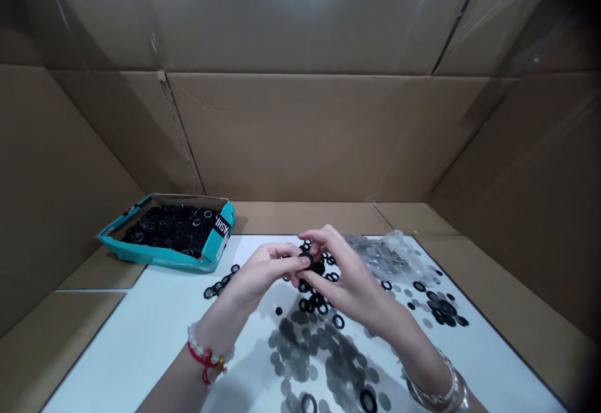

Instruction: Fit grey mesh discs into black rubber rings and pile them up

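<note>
My left hand (267, 271) and my right hand (347, 278) meet above the middle of the white table. Between their fingertips is a small black ring (307, 259). The left thumb and fingers pinch it, and the right thumb and fingers close in on it from the other side; the fingers partly hide it. Loose black rings (313, 304) lie beneath and behind the hands. Nearer to me, many thin grey translucent discs (347, 363) are spread on the tabletop, with a few larger black rings (369, 400) among them.
A teal-edged cardboard box (162, 254) full of black rings stands at the back left. A short row of rings (220, 283) lies beside it. Right of the hands are a clear plastic bag (389, 256) and a cluster of black discs (444, 310). Cardboard walls (300, 137) surround the table.
</note>
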Demonstrator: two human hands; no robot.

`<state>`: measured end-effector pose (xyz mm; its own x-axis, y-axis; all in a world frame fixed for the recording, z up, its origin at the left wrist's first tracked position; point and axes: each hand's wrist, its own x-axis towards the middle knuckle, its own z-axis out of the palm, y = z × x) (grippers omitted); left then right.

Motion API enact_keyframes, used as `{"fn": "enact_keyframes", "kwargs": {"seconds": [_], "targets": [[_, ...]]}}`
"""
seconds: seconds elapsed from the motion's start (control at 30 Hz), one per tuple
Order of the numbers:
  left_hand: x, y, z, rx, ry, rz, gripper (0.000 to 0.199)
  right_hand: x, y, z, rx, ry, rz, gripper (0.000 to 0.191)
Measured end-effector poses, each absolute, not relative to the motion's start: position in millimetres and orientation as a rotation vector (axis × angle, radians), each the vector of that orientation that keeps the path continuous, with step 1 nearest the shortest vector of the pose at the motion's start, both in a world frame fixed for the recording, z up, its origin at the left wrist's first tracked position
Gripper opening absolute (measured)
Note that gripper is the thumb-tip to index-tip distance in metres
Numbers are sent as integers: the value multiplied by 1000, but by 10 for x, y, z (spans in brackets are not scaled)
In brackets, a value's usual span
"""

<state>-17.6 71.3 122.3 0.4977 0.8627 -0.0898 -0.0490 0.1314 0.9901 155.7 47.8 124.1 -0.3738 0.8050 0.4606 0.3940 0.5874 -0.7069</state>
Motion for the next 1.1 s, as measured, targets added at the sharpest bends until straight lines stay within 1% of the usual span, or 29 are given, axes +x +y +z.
{"fn": "enact_keyframes", "kwargs": {"seconds": [0.1, 0.13, 0.2, 0.27, 0.3, 0.37, 0.43, 0.53, 0.6, 0.77, 0.9, 1.0, 1.1], "targets": [[-477, 740, 1201, 1586, 1079, 626, 16, 1639, 382, 1247, -1113, -2097, 660, 52], [-631, 749, 1152, 1672, 1197, 573, 18, 1688, 332, 1214, -1177, -2136, 724, 52], [-972, 762, 981, 1716, 1406, 458, 22, 1782, 203, 1070, -1301, -2229, 879, 39], [-1284, 767, 746, 1772, 1624, 416, 17, 1826, 53, 840, -1395, -2330, 999, 22], [-1404, 764, 625, 1814, 1709, 395, 14, 1820, -22, 712, -1402, -2361, 1018, 19], [-1534, 745, 414, 1879, 1881, 375, 12, 1759, -153, 480, -1396, -2401, 985, 20], [-1497, 705, 273, 1912, 1987, 396, 19, 1666, -241, 319, -1441, -2426, 916, 28], [-1171, 643, 172, 2084, 1937, 474, 28, 1563, -286, 193, -1500, -2424, 826, 36], [-866, 643, 133, 2230, 1792, 474, 28, 1544, -280, 134, -1484, -2401, 771, 35], [-336, 837, 10, 2331, 1649, 522, 26, 1588, -253, 37, -1414, -2343, 692, 34], [-305, 979, -33, 2317, 1590, 578, 20, 1612, -237, 154, -1434, -2314, 654, 37], [-374, 979, 5, 2254, 1551, 649, 18, 1637, -201, 277, -1476, -2288, 631, 34], [-426, 926, 83, 2145, 1499, 723, 19, 1687, -133, 307, -1435, -2180, 755, 29]]}}
